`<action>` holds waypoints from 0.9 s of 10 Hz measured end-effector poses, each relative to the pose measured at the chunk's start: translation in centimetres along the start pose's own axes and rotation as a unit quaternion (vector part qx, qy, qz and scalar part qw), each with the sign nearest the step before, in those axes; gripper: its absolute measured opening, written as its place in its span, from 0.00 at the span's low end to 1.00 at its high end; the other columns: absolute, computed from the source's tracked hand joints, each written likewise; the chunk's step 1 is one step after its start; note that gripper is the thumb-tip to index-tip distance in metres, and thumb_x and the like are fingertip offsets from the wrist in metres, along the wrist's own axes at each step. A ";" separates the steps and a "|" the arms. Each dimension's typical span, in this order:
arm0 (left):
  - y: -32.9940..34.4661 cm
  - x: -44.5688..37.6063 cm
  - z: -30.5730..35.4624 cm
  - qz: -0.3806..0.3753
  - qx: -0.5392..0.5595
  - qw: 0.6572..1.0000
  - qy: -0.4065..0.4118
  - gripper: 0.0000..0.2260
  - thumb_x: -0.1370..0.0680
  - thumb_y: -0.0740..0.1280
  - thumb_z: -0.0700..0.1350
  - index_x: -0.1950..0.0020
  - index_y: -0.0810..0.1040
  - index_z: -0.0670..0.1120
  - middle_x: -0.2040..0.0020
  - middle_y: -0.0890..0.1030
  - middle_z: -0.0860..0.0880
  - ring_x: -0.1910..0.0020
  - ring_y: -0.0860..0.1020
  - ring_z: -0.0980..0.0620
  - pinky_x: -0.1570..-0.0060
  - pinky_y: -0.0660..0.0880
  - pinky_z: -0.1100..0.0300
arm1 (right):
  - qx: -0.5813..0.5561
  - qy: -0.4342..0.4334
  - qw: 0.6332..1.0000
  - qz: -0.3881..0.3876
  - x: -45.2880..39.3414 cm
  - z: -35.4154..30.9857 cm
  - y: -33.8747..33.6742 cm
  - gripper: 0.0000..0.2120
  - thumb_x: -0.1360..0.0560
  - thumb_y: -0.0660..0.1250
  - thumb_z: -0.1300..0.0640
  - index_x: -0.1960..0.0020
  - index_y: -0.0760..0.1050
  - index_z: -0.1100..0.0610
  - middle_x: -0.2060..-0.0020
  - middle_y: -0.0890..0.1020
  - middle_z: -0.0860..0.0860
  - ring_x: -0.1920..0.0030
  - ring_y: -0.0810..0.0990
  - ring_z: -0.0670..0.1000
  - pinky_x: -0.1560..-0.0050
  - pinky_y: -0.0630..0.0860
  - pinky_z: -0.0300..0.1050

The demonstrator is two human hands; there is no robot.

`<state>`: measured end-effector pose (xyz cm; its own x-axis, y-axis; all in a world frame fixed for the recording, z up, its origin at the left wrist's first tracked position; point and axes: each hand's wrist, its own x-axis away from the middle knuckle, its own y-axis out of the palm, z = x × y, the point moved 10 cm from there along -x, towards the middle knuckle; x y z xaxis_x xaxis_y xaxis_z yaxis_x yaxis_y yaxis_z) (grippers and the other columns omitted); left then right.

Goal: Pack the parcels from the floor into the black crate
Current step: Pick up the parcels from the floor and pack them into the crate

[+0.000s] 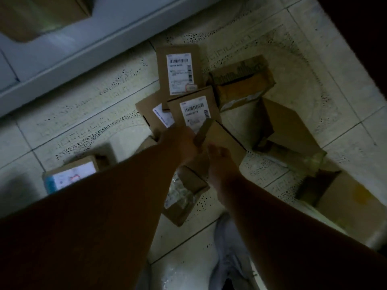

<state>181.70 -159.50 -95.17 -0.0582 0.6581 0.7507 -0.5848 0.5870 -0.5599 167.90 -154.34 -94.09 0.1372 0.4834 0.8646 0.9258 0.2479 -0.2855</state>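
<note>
While both arms are stretched down toward the heap of parcels on the tiled floor (293,49), a small plain cardboard box (222,137) is being taken up between the two hands. Its left edge is met by the left hand (178,141), whose fingers seem to be curled against the cardboard, though blur and shadow hide the exact hold. Its near side is touched by the right hand (217,158), fingers laid fairly straight along it; whether they actually clasp it cannot be told.

For this step to be done well, the box should probably be squeezed evenly from both sides and lifted straight up, so that the labelled parcel (193,109) just behind it, which it touches or overlaps, is not dragged along. Another labelled parcel (180,70) lies farther back, a taped parcel (184,193) lies below the wrists, and an open carton (291,130) stands to the right.

Both forearms are held nearly straight, converging over the pile. No black crate is seen in the view, so its place cannot be stated; most parcels appear unpacked.
</note>
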 end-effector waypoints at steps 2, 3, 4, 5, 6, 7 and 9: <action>1.8 10.4 4.0 -0.104 0.324 0.939 0.054 0.14 0.21 0.65 0.39 0.37 0.76 0.48 0.42 0.79 0.50 0.45 0.78 0.49 0.49 0.77 0.59 | -0.066 0.021 0.987 0.145 7.6 -0.8 -3.8 0.26 0.31 0.66 0.34 0.44 0.77 0.53 0.56 0.83 0.50 0.59 0.83 0.50 0.59 0.81 0.47; -0.9 15.7 2.9 -0.116 0.365 0.924 0.009 0.09 0.23 0.67 0.42 0.43 0.80 0.50 0.44 0.81 0.47 0.46 0.80 0.46 0.43 0.77 0.45 | -0.056 0.033 0.981 0.180 13.1 -2.0 -5.0 0.14 0.22 0.67 0.50 0.41 0.72 0.54 0.55 0.79 0.46 0.63 0.76 0.45 0.61 0.76 0.41; -7.0 20.4 0.0 -0.037 0.315 0.948 -0.023 0.06 0.23 0.66 0.40 0.48 0.79 0.49 0.42 0.78 0.45 0.47 0.78 0.44 0.54 0.78 0.54 | 0.052 -0.086 0.978 0.183 19.3 -7.0 -4.8 0.21 0.22 0.67 0.50 0.35 0.64 0.55 0.58 0.71 0.42 0.65 0.69 0.41 0.65 0.67 0.33; -13.3 24.5 -5.0 0.076 0.220 0.970 -0.068 0.13 0.21 0.63 0.39 0.37 0.74 0.46 0.40 0.77 0.44 0.46 0.78 0.44 0.56 0.77 0.55 | 0.065 -0.168 0.970 0.163 25.2 -10.5 -2.8 0.16 0.22 0.66 0.53 0.38 0.65 0.54 0.62 0.71 0.40 0.65 0.71 0.39 0.67 0.67 0.33; -17.4 28.7 -11.7 0.158 0.166 0.960 -0.159 0.17 0.20 0.62 0.48 0.32 0.68 0.45 0.40 0.77 0.44 0.44 0.78 0.44 0.52 0.75 0.54 | 0.030 -0.171 0.981 0.091 29.0 -11.9 1.5 0.11 0.22 0.65 0.48 0.44 0.67 0.49 0.59 0.74 0.42 0.58 0.76 0.45 0.59 0.75 0.43; -17.8 32.4 -16.7 0.187 0.189 0.937 -0.226 0.20 0.17 0.56 0.53 0.29 0.67 0.43 0.35 0.74 0.40 0.41 0.75 0.42 0.55 0.73 0.55 | 0.066 -0.205 0.976 0.020 32.1 -12.4 6.2 0.09 0.22 0.63 0.47 0.45 0.70 0.49 0.56 0.78 0.44 0.55 0.78 0.46 0.61 0.73 0.40; -14.9 42.8 -27.2 0.261 0.293 0.845 -0.363 0.26 0.20 0.57 0.60 0.31 0.66 0.42 0.36 0.74 0.39 0.37 0.73 0.38 0.45 0.69 0.51 | 0.137 -0.266 0.953 -0.055 38.9 -10.8 15.0 0.15 0.21 0.60 0.45 0.42 0.71 0.54 0.53 0.80 0.46 0.54 0.81 0.47 0.55 0.79 0.43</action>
<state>209.88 -127.26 -64.24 -0.7886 0.1666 0.5919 -0.6143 -0.1680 -0.7710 190.91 -140.90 -60.30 -0.2212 0.7804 0.5849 0.7880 0.4964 -0.3642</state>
